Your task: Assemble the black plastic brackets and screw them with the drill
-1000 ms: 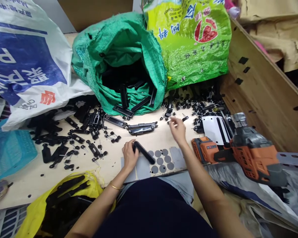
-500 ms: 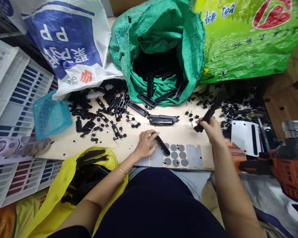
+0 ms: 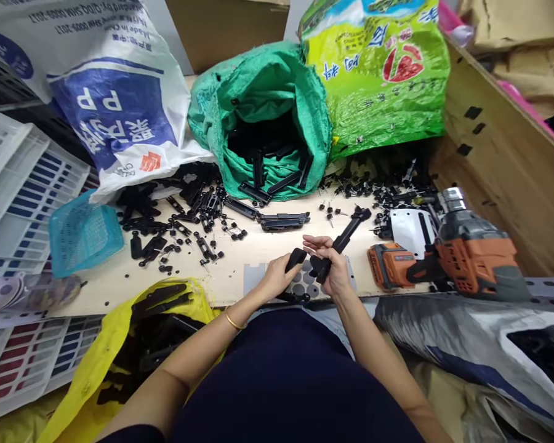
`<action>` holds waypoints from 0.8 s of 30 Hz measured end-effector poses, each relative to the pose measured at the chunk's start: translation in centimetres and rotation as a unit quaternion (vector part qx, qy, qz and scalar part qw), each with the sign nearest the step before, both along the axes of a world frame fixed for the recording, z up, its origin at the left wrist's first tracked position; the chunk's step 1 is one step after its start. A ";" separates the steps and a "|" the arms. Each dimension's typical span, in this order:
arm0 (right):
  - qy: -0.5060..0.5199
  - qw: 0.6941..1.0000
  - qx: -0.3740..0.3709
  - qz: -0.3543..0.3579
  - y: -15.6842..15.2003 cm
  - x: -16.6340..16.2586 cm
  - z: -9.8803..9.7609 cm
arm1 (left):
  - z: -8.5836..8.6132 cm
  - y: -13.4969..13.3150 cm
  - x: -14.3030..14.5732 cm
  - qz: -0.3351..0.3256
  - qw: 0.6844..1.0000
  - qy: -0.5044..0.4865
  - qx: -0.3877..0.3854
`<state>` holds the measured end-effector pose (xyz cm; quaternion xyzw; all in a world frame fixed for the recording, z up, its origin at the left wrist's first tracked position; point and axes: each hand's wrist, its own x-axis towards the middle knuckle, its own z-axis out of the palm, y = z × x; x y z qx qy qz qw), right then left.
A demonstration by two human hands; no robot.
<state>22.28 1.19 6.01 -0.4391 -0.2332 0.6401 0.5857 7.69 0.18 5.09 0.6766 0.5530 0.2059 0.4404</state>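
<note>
My left hand (image 3: 277, 275) grips a short black plastic bar (image 3: 296, 258) over the near edge of the wooden bench (image 3: 240, 252). My right hand (image 3: 332, 266) is closed round the lower end of a longer black bar (image 3: 346, 235) that slants up to the right. The two hands are close together, and the two bars nearly meet above a grey sheet with dark round dots (image 3: 305, 280). More black bars (image 3: 284, 220) lie just beyond the hands.
A green sack (image 3: 268, 92) full of black bars stands open at the back, between a white-blue sack (image 3: 120, 117) and a yellow-green bag (image 3: 378, 74). An orange cordless drill (image 3: 461, 255) lies to the right. A teal basket (image 3: 83, 234) and a yellow bag (image 3: 120, 344) are left.
My right hand has brought the long black bar from the right pile in toward my left hand. My left hand has lifted its short bar off the bench. The view shifted.
</note>
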 end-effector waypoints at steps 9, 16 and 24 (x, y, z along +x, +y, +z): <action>0.015 0.997 0.013 0.071 0.1 0.1 1.3 | 1.7 -1.2 1.3 0.022 1.000 -0.008 0.013; -0.001 0.999 -0.002 0.042 -0.2 0.1 1.5 | 2.4 -1.0 1.5 0.006 1.000 -0.002 0.008; 0.001 0.998 -0.037 0.049 1.0 -0.8 -0.1 | 1.3 -1.9 1.8 0.002 0.990 0.123 0.074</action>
